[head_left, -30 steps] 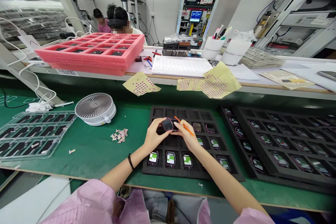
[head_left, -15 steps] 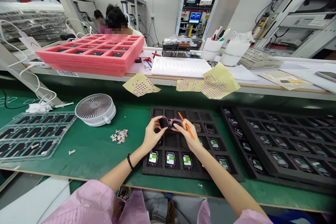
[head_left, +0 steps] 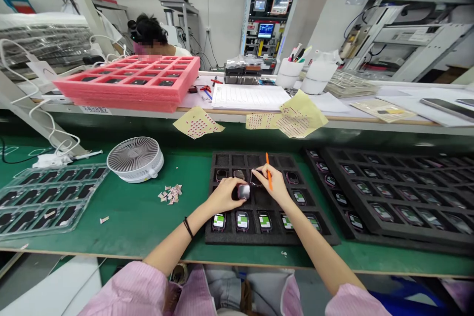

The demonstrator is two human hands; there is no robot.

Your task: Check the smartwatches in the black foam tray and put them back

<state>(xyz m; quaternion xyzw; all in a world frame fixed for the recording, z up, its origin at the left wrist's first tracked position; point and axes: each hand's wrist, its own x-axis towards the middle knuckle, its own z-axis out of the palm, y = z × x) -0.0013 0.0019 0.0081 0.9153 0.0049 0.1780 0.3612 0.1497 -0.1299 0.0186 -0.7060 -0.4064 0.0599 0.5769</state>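
My left hand (head_left: pixel 225 195) pinches a smartwatch (head_left: pixel 243 191) with a shiny screen above the middle of a black foam tray (head_left: pixel 240 240). My right hand (head_left: pixel 277 188) grips a thin orange stick (head_left: pixel 268 170), tilted upright between its fingers. At the same time its fingertips touch a dark-screened watch (head_left: pixel 256 177) in the tray's second row; whether they grip it I cannot tell. Along the tray's front row sit several watches with lit green and white screens, such as the lit watch (head_left: pixel 242 220). A dark watch (head_left: pixel 222 175) rests in a slot beyond my left hand.
More foam trays of watches (head_left: pixel 385 244) lie to the right. Left are a round fan (head_left: pixel 135 158), a pile of small tabs (head_left: pixel 171 194) and a clear plastic tray (head_left: pixel 48 202). On the shelf stand pink foam trays (head_left: pixel 126 98), with a co-worker (head_left: pixel 151 34) behind.
The two watches, held side by side above the tray before, are now apart. My left hand's watch has come lower and nearer; the right hand has moved down to a slot, keeping the stick.
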